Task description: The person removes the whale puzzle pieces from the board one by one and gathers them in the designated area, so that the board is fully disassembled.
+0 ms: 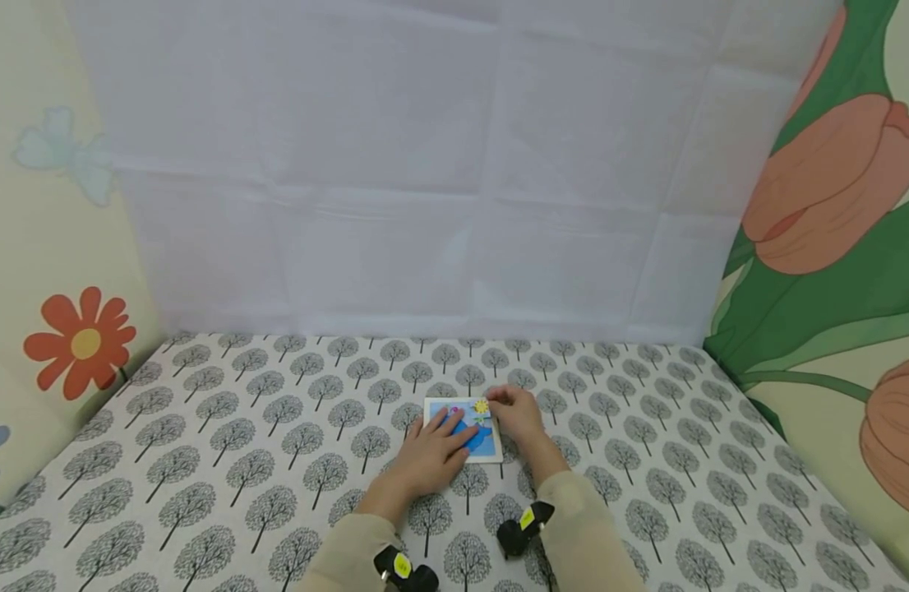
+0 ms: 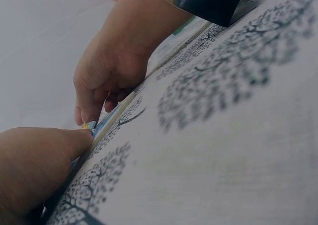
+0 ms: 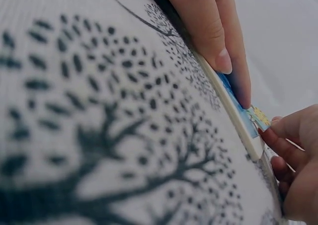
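Note:
A small flat picture board (image 1: 486, 445) with a pale rim and a blue scene lies on the cloth. My left hand (image 1: 430, 455) rests on its left part with fingers spread and straight, covering much of the picture. At the board's top right corner, my right hand (image 1: 519, 413) pinches a small flat piece with a yellow flower (image 3: 260, 117) between thumb and fingers. In the right wrist view that piece is tilted up from the board's surface, close to a left fingertip. A pink spot shows between the left fingers in the head view.
A white cloth (image 1: 277, 460) printed with dark trees covers the table. Behind it hangs a creased white sheet (image 1: 425, 205). Painted flowers mark the side walls, a red one (image 1: 85, 344) at left and large tulips (image 1: 832, 181) at right. Both wrists carry black devices.

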The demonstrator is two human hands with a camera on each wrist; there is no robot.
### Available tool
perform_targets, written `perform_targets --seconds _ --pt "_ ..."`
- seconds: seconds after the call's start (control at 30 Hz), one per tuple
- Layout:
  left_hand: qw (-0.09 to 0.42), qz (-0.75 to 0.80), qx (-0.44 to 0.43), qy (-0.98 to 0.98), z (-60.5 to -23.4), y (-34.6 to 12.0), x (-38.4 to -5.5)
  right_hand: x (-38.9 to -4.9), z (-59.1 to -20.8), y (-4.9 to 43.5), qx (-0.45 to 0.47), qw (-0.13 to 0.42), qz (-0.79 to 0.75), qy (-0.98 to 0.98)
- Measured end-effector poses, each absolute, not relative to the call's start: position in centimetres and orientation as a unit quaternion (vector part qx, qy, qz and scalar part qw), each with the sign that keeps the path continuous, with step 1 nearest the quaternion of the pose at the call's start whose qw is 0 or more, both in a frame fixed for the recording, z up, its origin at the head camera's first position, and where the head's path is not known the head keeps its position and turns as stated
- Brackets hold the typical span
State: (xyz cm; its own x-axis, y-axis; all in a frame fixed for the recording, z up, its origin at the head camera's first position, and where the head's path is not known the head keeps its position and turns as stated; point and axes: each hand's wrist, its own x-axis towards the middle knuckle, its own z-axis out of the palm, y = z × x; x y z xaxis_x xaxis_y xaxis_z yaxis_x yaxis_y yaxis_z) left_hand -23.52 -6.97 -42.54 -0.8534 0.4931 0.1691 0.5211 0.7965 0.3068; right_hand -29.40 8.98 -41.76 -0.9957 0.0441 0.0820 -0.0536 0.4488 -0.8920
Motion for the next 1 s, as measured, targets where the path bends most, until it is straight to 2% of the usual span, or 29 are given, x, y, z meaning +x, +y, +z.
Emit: perform_targets --seconds 0.57,1.0 --pt "0.049 -0.162 -0.274 -0.947 -42.60 -7.00 -23.44 -29.17 -42.03 9.24 0.028 0.045 0.530 -0.846" --pt "0.055 -0.169 -0.271 -0.946 -42.56 -6.94 -23.37 -29.94 -42.40 9.30 -0.025 0.043 0.563 -0.825"
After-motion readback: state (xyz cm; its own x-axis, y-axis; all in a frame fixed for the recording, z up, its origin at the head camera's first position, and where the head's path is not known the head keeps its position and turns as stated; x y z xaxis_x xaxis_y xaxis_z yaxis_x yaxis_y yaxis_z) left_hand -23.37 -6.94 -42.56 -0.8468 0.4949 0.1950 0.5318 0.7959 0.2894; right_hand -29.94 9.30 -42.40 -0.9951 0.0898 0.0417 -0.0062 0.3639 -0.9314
